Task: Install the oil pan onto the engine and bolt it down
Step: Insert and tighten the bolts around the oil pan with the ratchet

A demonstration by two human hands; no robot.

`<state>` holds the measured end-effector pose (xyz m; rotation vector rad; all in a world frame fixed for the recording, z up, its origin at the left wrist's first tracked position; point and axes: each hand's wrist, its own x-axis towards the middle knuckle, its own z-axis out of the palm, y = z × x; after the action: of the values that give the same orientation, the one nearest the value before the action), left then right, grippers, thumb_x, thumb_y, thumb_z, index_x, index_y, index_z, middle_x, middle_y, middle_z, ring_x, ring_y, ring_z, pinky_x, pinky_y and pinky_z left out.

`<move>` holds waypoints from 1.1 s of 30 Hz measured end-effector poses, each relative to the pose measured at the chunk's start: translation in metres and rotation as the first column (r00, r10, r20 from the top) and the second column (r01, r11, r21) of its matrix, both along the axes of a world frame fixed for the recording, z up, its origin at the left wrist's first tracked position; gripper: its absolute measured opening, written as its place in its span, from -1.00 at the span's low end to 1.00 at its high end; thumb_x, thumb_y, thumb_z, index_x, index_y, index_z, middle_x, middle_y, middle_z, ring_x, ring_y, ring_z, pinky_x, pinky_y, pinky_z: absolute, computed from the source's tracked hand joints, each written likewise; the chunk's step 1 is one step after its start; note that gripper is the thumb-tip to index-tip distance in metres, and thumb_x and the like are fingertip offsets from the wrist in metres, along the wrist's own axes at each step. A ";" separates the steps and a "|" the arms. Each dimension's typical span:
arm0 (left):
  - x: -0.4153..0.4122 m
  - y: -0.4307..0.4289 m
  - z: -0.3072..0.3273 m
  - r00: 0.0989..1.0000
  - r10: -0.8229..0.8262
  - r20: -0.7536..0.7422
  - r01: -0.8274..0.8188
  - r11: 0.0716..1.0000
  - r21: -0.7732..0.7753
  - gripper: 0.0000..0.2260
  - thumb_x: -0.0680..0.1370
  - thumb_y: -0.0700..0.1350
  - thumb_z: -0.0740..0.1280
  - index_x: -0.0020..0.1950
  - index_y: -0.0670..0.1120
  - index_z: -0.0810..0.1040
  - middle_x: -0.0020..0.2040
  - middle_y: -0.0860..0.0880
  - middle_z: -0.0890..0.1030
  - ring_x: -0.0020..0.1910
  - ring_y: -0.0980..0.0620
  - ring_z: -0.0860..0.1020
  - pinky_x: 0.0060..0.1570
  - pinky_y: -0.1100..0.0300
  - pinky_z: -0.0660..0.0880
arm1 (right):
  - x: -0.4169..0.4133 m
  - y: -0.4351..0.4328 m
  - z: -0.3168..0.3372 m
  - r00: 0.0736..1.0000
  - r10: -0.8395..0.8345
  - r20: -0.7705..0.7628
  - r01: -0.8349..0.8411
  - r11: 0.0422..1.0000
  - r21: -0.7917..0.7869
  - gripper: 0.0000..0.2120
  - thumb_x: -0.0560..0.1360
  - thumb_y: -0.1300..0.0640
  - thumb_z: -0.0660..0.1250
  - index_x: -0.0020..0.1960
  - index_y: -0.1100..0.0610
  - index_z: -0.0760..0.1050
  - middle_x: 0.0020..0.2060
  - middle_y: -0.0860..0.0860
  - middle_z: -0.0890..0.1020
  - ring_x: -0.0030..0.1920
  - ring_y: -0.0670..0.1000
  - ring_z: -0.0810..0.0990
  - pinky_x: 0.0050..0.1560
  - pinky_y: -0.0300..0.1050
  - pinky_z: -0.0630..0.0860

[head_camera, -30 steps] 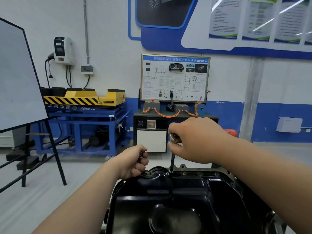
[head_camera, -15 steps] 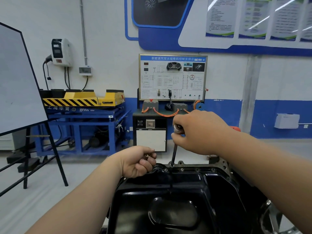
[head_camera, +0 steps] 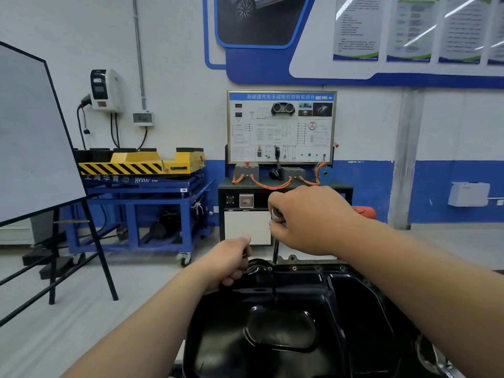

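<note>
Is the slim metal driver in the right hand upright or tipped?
Upright, nearly vertical: the slim metal driver runs down from the right hand to the far flange of the glossy black oil pan.

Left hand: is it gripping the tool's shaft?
No: the left hand is curled by the far-left corner of the oil pan, apart from the tool, which the right hand grips.

Bare left grip (head_camera: 231, 261), bare right grip (head_camera: 308, 222), bare forearms (head_camera: 152, 323)

Bright even indoor light, glare streaks on wall posters (head_camera: 409, 28), wide-angle edge bending
</note>
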<state>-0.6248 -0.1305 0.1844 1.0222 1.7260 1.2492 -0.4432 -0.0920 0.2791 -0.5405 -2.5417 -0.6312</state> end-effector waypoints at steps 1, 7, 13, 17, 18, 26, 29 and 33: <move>0.001 0.000 -0.001 0.999 0.013 -0.050 -0.012 1.000 0.013 -0.66 0.60 0.16 0.03 -0.17 -0.05 0.38 -0.49 0.07 0.29 -0.58 0.11 0.21 -0.57 0.29 0.10 | -0.001 0.000 -0.001 1.000 0.002 0.004 -0.002 1.000 -0.003 -0.84 0.50 -0.07 0.12 -0.19 -0.02 0.26 -0.39 -0.08 0.41 -0.37 -0.01 0.42 -0.38 -0.12 0.33; -0.003 -0.003 0.001 0.993 0.066 0.097 -0.086 0.972 0.217 -0.70 0.60 0.05 0.15 -0.27 -0.06 0.41 -0.49 0.07 0.30 -0.55 0.11 0.20 -0.59 0.29 0.12 | -0.001 0.004 -0.005 1.000 -0.012 0.005 0.012 0.999 -0.042 -0.83 0.50 -0.07 0.14 -0.22 -0.04 0.24 -0.40 -0.10 0.38 -0.41 -0.10 0.33 -0.44 -0.15 0.18; 0.039 0.012 -0.037 0.197 0.245 -0.949 -0.197 0.958 0.207 -0.87 0.60 -0.11 0.12 -0.10 -0.04 0.42 -0.14 -0.03 0.59 -0.22 -0.06 0.55 -0.33 0.17 0.35 | -0.015 0.008 -0.040 0.996 -0.092 -0.022 0.090 0.994 -0.054 -0.84 0.53 -0.03 0.13 -0.14 0.03 0.23 -0.42 -0.09 0.29 -0.45 -0.05 0.27 -0.45 -0.15 0.16; 0.033 0.013 -0.033 0.286 0.170 -0.943 -0.223 0.969 0.107 -0.83 0.61 -0.05 0.11 -0.12 -0.04 0.42 -0.09 -0.09 0.59 -0.19 -0.11 0.52 -0.29 0.13 0.36 | -0.017 0.014 -0.063 0.990 -0.131 -0.051 0.126 0.988 -0.094 -0.83 0.53 -0.04 0.13 -0.13 0.03 0.22 -0.42 -0.09 0.25 -0.45 -0.03 0.26 -0.43 -0.13 0.15; 0.032 0.013 -0.031 0.299 0.158 -0.941 -0.229 0.969 0.090 -0.80 0.61 -0.01 0.10 -0.10 -0.04 0.44 -0.07 -0.10 0.59 -0.15 -0.12 0.53 -0.27 0.12 0.36 | -0.016 0.015 -0.065 0.989 -0.131 -0.073 0.123 0.987 -0.098 -0.83 0.53 -0.04 0.13 -0.13 0.03 0.22 -0.42 -0.08 0.25 -0.43 0.00 0.29 -0.41 -0.12 0.19; 0.033 0.010 -0.036 0.317 0.214 -0.924 -0.269 0.955 0.128 -0.75 0.62 -0.01 0.03 -0.18 -0.06 0.36 -0.11 -0.10 0.56 -0.23 -0.09 0.41 -0.30 0.12 0.29 | 0.012 0.055 -0.062 0.879 -0.266 -0.395 0.052 0.878 -0.476 -0.87 0.51 -0.01 0.19 -0.18 -0.01 0.38 -0.29 -0.05 0.51 -0.26 0.02 0.48 -0.26 -0.08 0.43; 0.031 0.010 -0.038 0.343 0.263 -0.902 -0.256 0.950 0.179 -0.74 0.62 0.01 0.03 -0.20 -0.04 0.36 -0.16 -0.07 0.55 -0.26 -0.06 0.41 -0.31 0.12 0.30 | 0.036 0.082 -0.056 0.692 -0.363 -0.625 -0.058 0.834 -0.549 -0.86 0.48 0.03 0.23 -0.17 0.08 0.48 -0.33 -0.02 0.54 -0.33 -0.04 0.47 -0.36 -0.13 0.37; 0.031 0.013 -0.034 0.363 0.251 -0.897 -0.251 0.954 0.165 -0.73 0.63 0.01 0.03 -0.16 -0.06 0.39 -0.09 -0.10 0.58 -0.20 -0.08 0.42 -0.24 0.11 0.33 | 0.076 0.106 -0.064 0.467 -0.561 -0.684 -0.271 0.645 -0.714 -0.75 0.41 0.06 0.26 -0.23 0.27 0.50 -0.39 0.16 0.58 -0.40 0.05 0.42 -0.38 0.00 0.42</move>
<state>-0.5941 -0.1177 0.1500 1.6914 2.8271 0.8359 -0.3674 0.0138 0.2149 -1.0658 -1.5515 0.6745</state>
